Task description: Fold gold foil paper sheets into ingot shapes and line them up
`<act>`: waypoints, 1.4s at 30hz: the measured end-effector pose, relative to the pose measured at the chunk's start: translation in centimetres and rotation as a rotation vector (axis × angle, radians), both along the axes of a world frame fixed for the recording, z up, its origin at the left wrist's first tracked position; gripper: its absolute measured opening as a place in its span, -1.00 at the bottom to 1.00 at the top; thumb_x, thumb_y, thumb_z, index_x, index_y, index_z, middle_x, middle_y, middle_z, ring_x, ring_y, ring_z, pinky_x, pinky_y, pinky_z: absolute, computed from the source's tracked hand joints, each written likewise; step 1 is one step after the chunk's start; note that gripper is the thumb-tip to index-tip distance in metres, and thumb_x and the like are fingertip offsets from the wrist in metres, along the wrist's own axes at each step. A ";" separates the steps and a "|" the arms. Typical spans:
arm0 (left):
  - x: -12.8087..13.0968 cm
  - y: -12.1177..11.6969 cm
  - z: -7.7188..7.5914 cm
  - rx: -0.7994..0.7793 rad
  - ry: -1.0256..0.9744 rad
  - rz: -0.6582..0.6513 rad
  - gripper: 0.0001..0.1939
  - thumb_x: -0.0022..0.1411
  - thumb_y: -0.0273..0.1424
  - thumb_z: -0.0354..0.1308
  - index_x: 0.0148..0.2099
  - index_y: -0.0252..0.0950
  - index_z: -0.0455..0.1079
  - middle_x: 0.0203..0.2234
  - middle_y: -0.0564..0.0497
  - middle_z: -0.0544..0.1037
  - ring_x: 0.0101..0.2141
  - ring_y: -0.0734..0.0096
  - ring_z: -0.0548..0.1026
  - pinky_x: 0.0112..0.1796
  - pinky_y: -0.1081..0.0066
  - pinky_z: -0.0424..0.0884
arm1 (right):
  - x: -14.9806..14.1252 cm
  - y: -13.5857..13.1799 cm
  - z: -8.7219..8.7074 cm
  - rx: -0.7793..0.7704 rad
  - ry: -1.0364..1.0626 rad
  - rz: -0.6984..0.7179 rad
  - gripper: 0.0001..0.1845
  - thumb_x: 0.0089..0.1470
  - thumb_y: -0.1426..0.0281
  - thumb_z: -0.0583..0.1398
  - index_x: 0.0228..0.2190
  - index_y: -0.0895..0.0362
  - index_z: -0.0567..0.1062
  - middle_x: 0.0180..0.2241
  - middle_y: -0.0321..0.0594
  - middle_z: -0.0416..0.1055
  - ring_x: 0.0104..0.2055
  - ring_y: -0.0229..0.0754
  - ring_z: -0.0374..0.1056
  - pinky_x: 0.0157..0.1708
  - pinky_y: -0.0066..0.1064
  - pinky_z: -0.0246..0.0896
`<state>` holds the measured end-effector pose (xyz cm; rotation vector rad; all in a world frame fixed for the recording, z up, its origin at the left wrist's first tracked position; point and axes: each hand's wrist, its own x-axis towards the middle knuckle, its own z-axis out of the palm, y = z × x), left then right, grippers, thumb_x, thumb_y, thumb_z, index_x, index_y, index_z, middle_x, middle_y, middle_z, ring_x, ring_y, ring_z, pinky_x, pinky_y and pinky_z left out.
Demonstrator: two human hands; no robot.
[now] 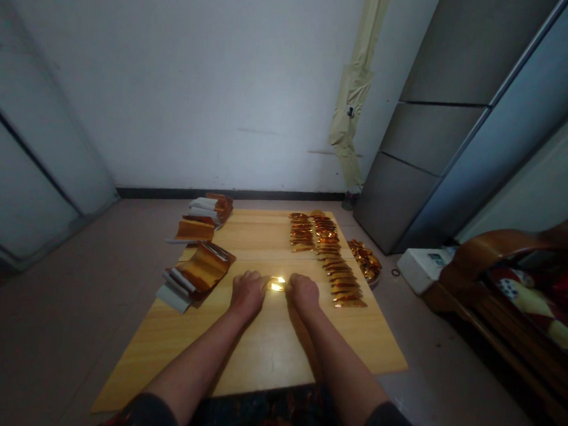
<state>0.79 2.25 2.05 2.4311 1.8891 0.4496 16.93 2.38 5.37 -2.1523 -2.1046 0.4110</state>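
Between my two hands a shiny piece of gold foil paper catches the light, just over the wooden board. My left hand is closed on its left end, and my right hand grips the right end. My fingers hide both ends of the foil paper. Left of my hands lies a stack of gold foil sheets with white backs. On the right side, folded gold foil pieces stand in overlapping rows.
More foil sheets lie at the board's far left edge. A round container of folded gold pieces is on the floor right of the board. Beyond stand a grey fridge, a white box and a wooden bench.
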 end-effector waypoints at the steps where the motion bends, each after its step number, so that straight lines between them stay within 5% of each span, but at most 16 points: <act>1: 0.0 0.0 -0.1 0.004 -0.006 0.000 -0.72 0.34 -0.31 -0.04 -0.08 -0.12 0.50 -0.32 -0.06 0.52 -0.23 0.22 0.39 -0.25 0.28 0.15 | 0.0 0.0 0.0 0.004 0.000 0.002 -0.77 0.16 0.40 0.10 -0.24 0.07 0.56 -0.24 -0.12 0.56 -0.21 -0.14 0.46 -0.37 -0.44 0.09; 6: -0.3 -0.2 -0.5 0.021 -0.109 -0.016 -0.72 0.29 -0.36 0.02 -0.02 -0.09 0.47 -0.28 -0.04 0.54 -0.17 0.24 0.40 -0.18 0.25 0.16 | 0.1 0.0 -0.4 0.011 0.007 -0.020 -0.79 0.15 0.37 0.11 -0.26 0.04 0.55 -0.26 -0.19 0.55 -0.22 -0.17 0.44 -0.35 -0.44 0.05; 9: -0.5 -0.4 -0.7 0.059 -0.174 -0.030 -0.79 0.24 -0.41 0.06 -0.16 -0.16 0.50 -0.30 -0.02 0.54 -0.17 0.24 0.40 -0.15 0.23 0.18 | 0.5 -0.3 -0.8 0.025 0.040 0.004 -0.80 0.14 0.35 0.12 -0.28 0.02 0.55 -0.26 -0.24 0.54 -0.24 -0.20 0.42 -0.36 -0.44 0.01; 14: -0.8 -0.8 -1.1 0.078 -0.230 -0.169 -0.83 0.17 -0.49 0.06 -0.35 -0.24 0.48 -0.41 -0.03 0.50 -0.26 0.28 0.39 -0.23 0.29 0.25 | 1.5 -1.0 -1.7 0.158 0.054 0.156 -0.80 0.14 0.43 0.11 -0.31 0.05 0.56 -0.25 -0.24 0.50 -0.21 -0.23 0.35 -0.31 -0.45 0.00; 25: -0.8 -2.2 -0.3 0.125 -0.111 -0.330 -0.79 0.23 -0.46 0.04 -0.28 -0.23 0.51 -0.42 -0.05 0.44 -0.31 0.28 0.35 -0.27 0.30 0.26 | 2.9 -1.7 -2.7 0.296 -0.016 0.397 -0.79 0.23 0.39 0.12 -0.30 0.10 0.58 -0.30 -0.17 0.45 -0.22 -0.19 0.29 -0.28 -0.39 -0.04; 33: -0.6 -2.4 -0.4 0.028 -0.143 -0.241 -0.78 0.28 -0.42 0.01 -0.25 -0.25 0.51 -0.36 -0.07 0.48 -0.25 0.27 0.38 -0.20 0.30 0.26 | 3.1 -1.4 -2.9 0.302 0.006 0.402 -0.81 0.23 0.36 0.14 -0.32 0.10 0.57 -0.30 -0.20 0.44 -0.23 -0.22 0.27 -0.30 -0.41 -0.08; 42: 0.2 -1.9 -0.2 -0.115 -0.142 -0.022 -0.74 0.32 -0.38 -0.01 -0.30 -0.25 0.50 -0.34 -0.02 0.54 -0.20 0.31 0.45 -0.19 0.33 0.18 | 2.3 -0.8 -2.2 0.191 0.119 0.242 -0.76 0.24 0.33 0.11 -0.32 0.11 0.56 -0.28 -0.21 0.44 -0.21 -0.23 0.28 -0.27 -0.42 -0.08</act>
